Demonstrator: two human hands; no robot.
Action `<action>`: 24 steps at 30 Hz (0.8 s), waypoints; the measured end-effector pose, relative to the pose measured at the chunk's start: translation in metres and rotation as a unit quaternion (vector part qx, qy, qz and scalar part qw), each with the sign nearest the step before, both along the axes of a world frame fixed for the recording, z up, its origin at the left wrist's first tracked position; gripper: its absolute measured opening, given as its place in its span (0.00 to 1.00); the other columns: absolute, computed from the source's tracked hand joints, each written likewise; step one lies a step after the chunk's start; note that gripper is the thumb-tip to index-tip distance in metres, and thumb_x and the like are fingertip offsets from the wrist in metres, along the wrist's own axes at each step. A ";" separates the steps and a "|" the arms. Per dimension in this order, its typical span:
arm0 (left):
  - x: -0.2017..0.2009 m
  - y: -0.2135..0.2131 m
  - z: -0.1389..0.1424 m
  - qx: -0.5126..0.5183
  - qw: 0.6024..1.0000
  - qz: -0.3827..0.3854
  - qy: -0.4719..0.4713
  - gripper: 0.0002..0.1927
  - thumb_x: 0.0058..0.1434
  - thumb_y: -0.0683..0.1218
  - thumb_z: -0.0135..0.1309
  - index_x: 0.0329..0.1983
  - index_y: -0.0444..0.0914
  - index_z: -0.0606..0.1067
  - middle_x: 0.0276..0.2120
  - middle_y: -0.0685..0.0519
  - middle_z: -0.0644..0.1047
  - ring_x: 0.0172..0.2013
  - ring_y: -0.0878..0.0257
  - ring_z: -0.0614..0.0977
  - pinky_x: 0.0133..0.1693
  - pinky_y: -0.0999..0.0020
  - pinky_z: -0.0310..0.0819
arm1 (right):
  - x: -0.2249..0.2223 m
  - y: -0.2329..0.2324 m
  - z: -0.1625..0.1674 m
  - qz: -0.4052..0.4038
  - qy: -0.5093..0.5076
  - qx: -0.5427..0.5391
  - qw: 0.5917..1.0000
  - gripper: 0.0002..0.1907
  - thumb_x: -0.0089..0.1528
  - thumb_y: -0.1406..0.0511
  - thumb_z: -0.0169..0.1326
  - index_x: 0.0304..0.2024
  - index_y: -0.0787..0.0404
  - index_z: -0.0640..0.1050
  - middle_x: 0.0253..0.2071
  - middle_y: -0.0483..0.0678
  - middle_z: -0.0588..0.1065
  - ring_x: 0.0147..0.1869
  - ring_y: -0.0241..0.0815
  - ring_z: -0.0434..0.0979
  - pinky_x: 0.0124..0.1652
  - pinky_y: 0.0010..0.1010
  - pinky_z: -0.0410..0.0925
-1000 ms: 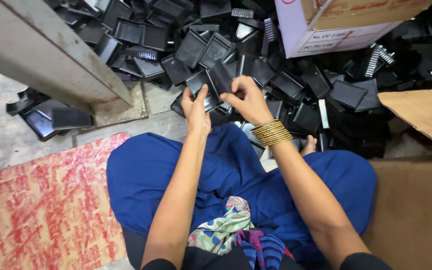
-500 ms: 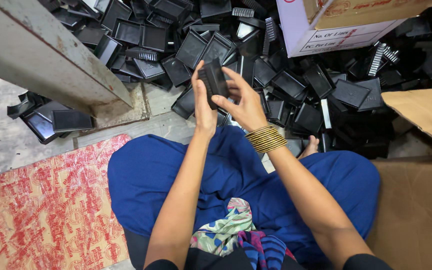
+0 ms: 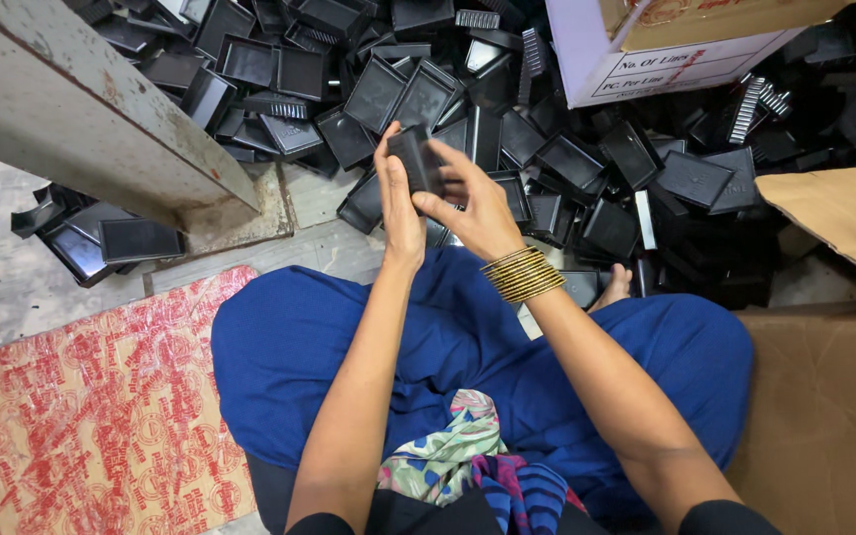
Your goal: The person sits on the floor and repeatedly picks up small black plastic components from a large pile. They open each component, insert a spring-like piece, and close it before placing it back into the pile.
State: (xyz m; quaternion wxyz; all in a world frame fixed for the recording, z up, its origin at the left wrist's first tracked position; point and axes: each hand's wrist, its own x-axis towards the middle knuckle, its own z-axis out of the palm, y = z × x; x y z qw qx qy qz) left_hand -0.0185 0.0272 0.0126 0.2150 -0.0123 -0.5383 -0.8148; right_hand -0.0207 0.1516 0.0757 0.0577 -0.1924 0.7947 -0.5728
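Left hand (image 3: 400,203): we grasp a black tray (image 3: 418,160), centre of frame.
Right hand (image 3: 476,210): grasping the same tray.
Pile (image 3: 587,168): black trays across the top.

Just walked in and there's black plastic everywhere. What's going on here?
A person sits cross-legged on the floor and holds one small black tray up in both hands: the left hand grips its left edge, the right hand its right side. A big pile of similar trays lies in front of them, with a white carton behind it and a brown cardboard box at their right.
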 end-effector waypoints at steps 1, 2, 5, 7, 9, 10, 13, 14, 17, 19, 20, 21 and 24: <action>0.001 0.000 0.000 0.012 1.000 -0.007 -0.003 0.30 0.79 0.61 0.32 0.75 0.40 0.59 0.69 0.49 0.63 0.64 0.60 0.68 0.64 0.66 0.64 | 0.001 0.000 -0.002 0.005 0.010 0.006 1.000 0.38 0.61 0.59 0.64 0.71 0.55 0.65 0.56 0.56 0.77 0.58 0.47 0.82 0.56 0.36 0.75; 0.001 -0.001 0.000 0.024 1.000 -0.014 -0.007 0.29 0.78 0.61 0.32 0.75 0.40 0.59 0.68 0.50 0.64 0.62 0.60 0.70 0.62 0.66 0.67 | 0.001 0.000 -0.005 0.010 0.019 0.012 1.000 0.38 0.62 0.59 0.64 0.71 0.55 0.64 0.57 0.56 0.77 0.58 0.48 0.82 0.57 0.37 0.74; 0.003 -0.001 0.001 0.128 0.990 -0.058 0.008 0.28 0.79 0.60 0.34 0.76 0.43 0.58 0.60 0.47 0.68 0.53 0.58 0.73 0.55 0.64 0.71 | -0.002 0.002 -0.012 0.029 0.072 0.030 0.997 0.37 0.62 0.60 0.65 0.71 0.56 0.66 0.56 0.58 0.75 0.59 0.48 0.80 0.57 0.37 0.73; 0.003 -0.003 0.003 0.165 0.984 -0.059 0.021 0.27 0.79 0.59 0.35 0.74 0.42 0.59 0.61 0.50 0.69 0.57 0.61 0.73 0.60 0.65 0.69 | -0.007 0.002 -0.014 0.087 -0.043 -0.114 0.989 0.35 0.65 0.59 0.62 0.71 0.54 0.62 0.54 0.53 0.75 0.57 0.42 0.78 0.56 0.33 0.72; 0.001 -0.006 0.005 0.181 0.982 -0.055 0.023 0.25 0.77 0.57 0.36 0.71 0.42 0.62 0.60 0.52 0.71 0.58 0.63 0.74 0.61 0.67 0.70 | -0.010 0.002 -0.013 0.088 -0.109 -0.191 0.971 0.34 0.64 0.60 0.62 0.68 0.52 0.62 0.51 0.50 0.75 0.54 0.39 0.77 0.53 0.31 0.72; 0.000 -0.008 0.006 0.179 0.982 -0.047 0.019 0.24 0.76 0.56 0.35 0.69 0.41 0.64 0.58 0.52 0.72 0.57 0.63 0.75 0.59 0.67 0.71 | -0.011 0.002 -0.011 0.064 -0.119 -0.198 0.971 0.34 0.61 0.61 0.64 0.66 0.53 0.64 0.49 0.49 0.76 0.52 0.38 0.78 0.51 0.30 0.73; -0.004 -0.024 0.009 0.046 0.996 0.071 0.041 0.21 0.77 0.55 0.33 0.57 0.40 0.73 0.49 0.53 0.75 0.50 0.64 0.76 0.54 0.70 0.70 | -0.007 0.008 0.000 0.000 0.044 0.010 0.999 0.27 0.56 0.65 0.68 0.57 0.55 0.75 0.46 0.48 0.78 0.46 0.41 0.79 0.47 0.31 0.73; -0.004 -0.029 0.009 -0.021 0.991 0.125 0.052 0.23 0.78 0.55 0.32 0.52 0.39 0.76 0.45 0.53 0.76 0.48 0.65 0.76 0.52 0.71 0.69 | -0.004 0.011 0.004 -0.020 0.127 0.119 0.984 0.23 0.55 0.66 0.69 0.53 0.56 0.80 0.46 0.48 0.79 0.44 0.44 0.78 0.46 0.31 0.73; -0.001 -0.037 0.007 -0.183 0.957 0.223 -0.015 0.28 0.78 0.57 0.39 0.27 0.33 0.69 0.28 0.52 0.71 0.32 0.64 0.70 0.37 0.66 0.64 | 0.004 0.008 0.011 0.034 0.198 0.138 0.970 0.22 0.53 0.67 0.69 0.49 0.59 0.80 0.43 0.49 0.78 0.48 0.49 0.77 0.47 0.35 0.71; -0.003 -0.038 0.004 -0.108 0.956 0.268 -0.054 0.33 0.76 0.58 0.39 0.17 0.33 0.65 0.19 0.53 0.66 0.24 0.64 0.67 0.32 0.65 0.61 | 0.010 0.004 0.013 0.098 0.190 0.076 0.974 0.25 0.54 0.66 0.67 0.53 0.63 0.77 0.46 0.53 0.77 0.49 0.52 0.79 0.47 0.38 0.72; -0.004 -0.038 0.002 -0.069 0.952 0.290 -0.074 0.36 0.75 0.59 0.39 0.13 0.34 0.63 0.14 0.54 0.64 0.20 0.64 0.65 0.29 0.64 0.59 | 0.013 0.002 0.012 0.130 0.185 0.046 0.973 0.26 0.55 0.66 0.67 0.54 0.64 0.75 0.47 0.54 0.77 0.49 0.53 0.79 0.47 0.40 0.72; -0.004 -0.040 0.000 -0.072 0.948 0.298 -0.085 0.37 0.75 0.60 0.37 0.12 0.34 0.62 0.13 0.54 0.63 0.19 0.65 0.64 0.29 0.65 0.59 | 0.017 -0.001 0.011 0.119 0.177 0.055 0.975 0.23 0.56 0.64 0.66 0.52 0.63 0.75 0.45 0.54 0.77 0.48 0.53 0.80 0.46 0.40 0.72; -0.012 -0.048 -0.008 -0.058 0.950 0.300 -0.064 0.39 0.77 0.62 0.35 0.11 0.35 0.60 0.12 0.55 0.61 0.19 0.64 0.63 0.36 0.69 0.64 | 0.025 -0.005 0.003 0.077 0.183 0.096 0.975 0.18 0.60 0.62 0.65 0.48 0.61 0.76 0.40 0.54 0.79 0.45 0.54 0.82 0.43 0.40 0.73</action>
